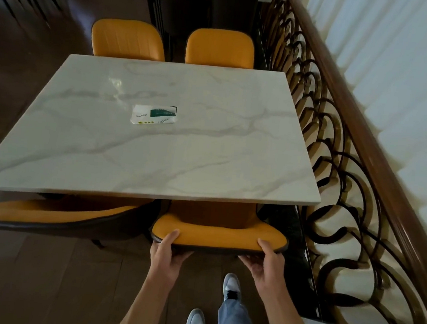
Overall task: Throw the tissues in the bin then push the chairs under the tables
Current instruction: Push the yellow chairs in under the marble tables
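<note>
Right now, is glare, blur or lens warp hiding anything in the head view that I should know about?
Head view: wide-angle warp bends the table edges and railing; a window glare patch sits left of the tissue packet, whose print is too blurred to read; dim top-left corner smears the dark chairs; both hands on the orange chair are sharp.

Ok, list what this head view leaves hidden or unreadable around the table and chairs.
- Seat of the gripped chair: its front lies under the marble table; both hands, left hand and right hand, hold its backrest.
- Tissue pack: print too small to read.
- Bin: none in view.
- Near-left chair: cut by the left edge, legs mostly hidden.
- Far orange chairs: seats hidden behind the table.
</note>
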Demonstrator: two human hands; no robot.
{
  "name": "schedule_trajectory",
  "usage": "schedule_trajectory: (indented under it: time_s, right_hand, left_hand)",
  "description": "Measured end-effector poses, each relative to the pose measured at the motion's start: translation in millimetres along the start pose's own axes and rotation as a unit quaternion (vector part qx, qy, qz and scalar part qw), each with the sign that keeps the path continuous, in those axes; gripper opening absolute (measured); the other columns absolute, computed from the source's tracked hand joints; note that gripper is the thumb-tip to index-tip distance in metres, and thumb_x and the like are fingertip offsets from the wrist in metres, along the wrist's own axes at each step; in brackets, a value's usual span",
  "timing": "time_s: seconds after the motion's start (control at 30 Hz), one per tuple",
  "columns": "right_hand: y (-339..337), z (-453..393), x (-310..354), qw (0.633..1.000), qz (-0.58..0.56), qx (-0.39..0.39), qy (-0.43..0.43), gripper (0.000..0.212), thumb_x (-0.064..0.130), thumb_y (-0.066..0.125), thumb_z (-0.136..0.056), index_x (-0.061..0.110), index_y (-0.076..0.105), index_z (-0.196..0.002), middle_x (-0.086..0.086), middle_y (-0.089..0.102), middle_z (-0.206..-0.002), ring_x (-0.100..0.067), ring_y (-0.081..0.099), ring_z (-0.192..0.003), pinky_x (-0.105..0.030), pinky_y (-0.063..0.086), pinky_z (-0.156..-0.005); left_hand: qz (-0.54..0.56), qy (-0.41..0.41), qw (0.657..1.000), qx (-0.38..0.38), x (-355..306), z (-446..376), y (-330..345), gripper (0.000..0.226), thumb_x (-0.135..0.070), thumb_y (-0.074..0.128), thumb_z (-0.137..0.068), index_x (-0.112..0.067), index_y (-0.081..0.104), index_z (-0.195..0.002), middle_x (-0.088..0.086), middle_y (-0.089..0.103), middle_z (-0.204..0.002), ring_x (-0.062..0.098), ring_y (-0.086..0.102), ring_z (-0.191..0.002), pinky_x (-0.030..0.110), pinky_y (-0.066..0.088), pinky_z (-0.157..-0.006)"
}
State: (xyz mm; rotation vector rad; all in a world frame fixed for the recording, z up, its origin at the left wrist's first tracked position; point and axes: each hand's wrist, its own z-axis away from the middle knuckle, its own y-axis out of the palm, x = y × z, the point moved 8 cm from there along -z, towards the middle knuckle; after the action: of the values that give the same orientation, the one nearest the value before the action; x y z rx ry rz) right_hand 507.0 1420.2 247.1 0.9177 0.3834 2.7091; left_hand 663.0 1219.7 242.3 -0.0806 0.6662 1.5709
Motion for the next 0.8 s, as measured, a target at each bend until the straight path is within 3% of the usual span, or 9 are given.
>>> schedule_trajectory:
  time_s: [0.1, 0.3, 0.5, 0.73, 0.8]
  right_hand:
    - [11, -9, 8, 1.000, 0.009, 0.011, 0.002, 0.028, 0.006, 0.059, -0.094, 0.009, 0.053, -0.121, -0.024, 0.058, -0.122, -0.043, 0.059, -0.109, -0.059, 0.053, -0.087]
    - [18, -22, 16, 1.000, 0.028, 0.004, 0.002, 0.044, 0.009, 0.061, -0.093, 0.008, 0.047, -0.134, -0.024, 0.057, -0.125, -0.044, 0.059, -0.110, -0.055, 0.056, -0.081]
    - [15, -25, 16, 0.999, 0.038, -0.002, -0.001, 0.046, 0.011, 0.063, -0.092, 0.007, 0.047, -0.135, -0.025, 0.058, -0.125, -0.044, 0.061, -0.110, -0.054, 0.058, -0.077]
    - [14, -22, 17, 0.998, 0.057, 0.003, -0.002, 0.045, 0.016, 0.064, -0.092, 0.007, 0.047, -0.133, -0.025, 0.058, -0.124, -0.043, 0.061, -0.109, -0.053, 0.057, -0.079]
    - [15, -21, 17, 0.998, 0.059, 0.007, 0.002, 0.047, 0.017, 0.065, -0.092, 0.008, 0.047, -0.134, -0.025, 0.058, -0.124, -0.043, 0.062, -0.107, -0.052, 0.058, -0.076]
  left_hand:
    - [-0.001, 0.003, 1.000, 0.003, -4, -8, 11, 0.061, -0.007, 0.066, -0.089, -0.021, 0.036, -0.140, 0.015, 0.047, -0.132, 0.040, 0.050, -0.119, 0.057, 0.050, -0.091]
    - [-0.009, 0.010, 1.000, 0.003, -9, -21, 22, 0.051, -0.007, 0.065, -0.090, -0.021, 0.040, -0.131, 0.013, 0.050, -0.126, 0.035, 0.053, -0.109, 0.058, 0.050, -0.091]
    - [-0.015, 0.014, 1.000, -0.007, -8, -25, 20, 0.050, -0.007, 0.065, -0.090, -0.022, 0.038, -0.128, 0.010, 0.052, -0.117, 0.036, 0.052, -0.113, 0.058, 0.049, -0.093]
    - [-0.022, 0.012, 1.000, -0.013, -6, -19, 20, 0.051, -0.010, 0.067, -0.089, -0.022, 0.038, -0.129, 0.013, 0.050, -0.125, 0.039, 0.051, -0.118, 0.060, 0.049, -0.093]
    - [-0.021, 0.005, 1.000, -0.016, -5, -19, 21, 0.052, -0.011, 0.068, -0.089, -0.022, 0.038, -0.130, 0.014, 0.049, -0.126, 0.039, 0.050, -0.118, 0.058, 0.051, -0.087]
